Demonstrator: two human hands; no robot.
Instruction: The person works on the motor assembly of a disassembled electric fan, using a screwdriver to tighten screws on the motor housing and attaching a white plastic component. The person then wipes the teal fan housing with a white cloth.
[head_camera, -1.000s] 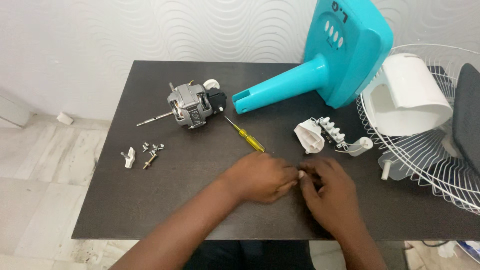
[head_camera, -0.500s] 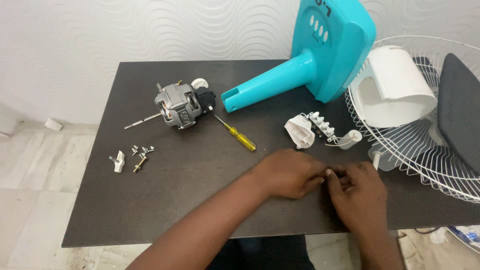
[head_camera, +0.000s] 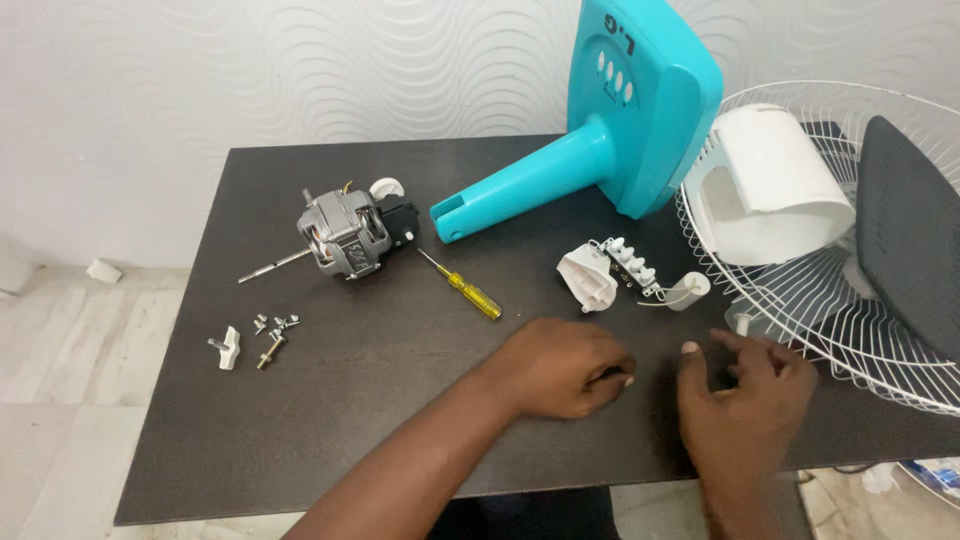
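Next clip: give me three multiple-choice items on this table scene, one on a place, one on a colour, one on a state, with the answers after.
1. Where does the screwdriver lie?
A. between the motor and the white switch block
B. inside the wire fan guard
C. on the floor

2. What colour is the fan stand?
A. red
B. turquoise
C. black

3. How is the left hand?
A. flat, palm up
B. knuckles up, fingers curled under, on the table
C. gripping the motor

Answers: 1 A, it lies on the table right of the motor and left of the switch block. 2 B, base and tube are turquoise. 3 B, its fingers are tucked under; the right hand is beside it, fingers spread.
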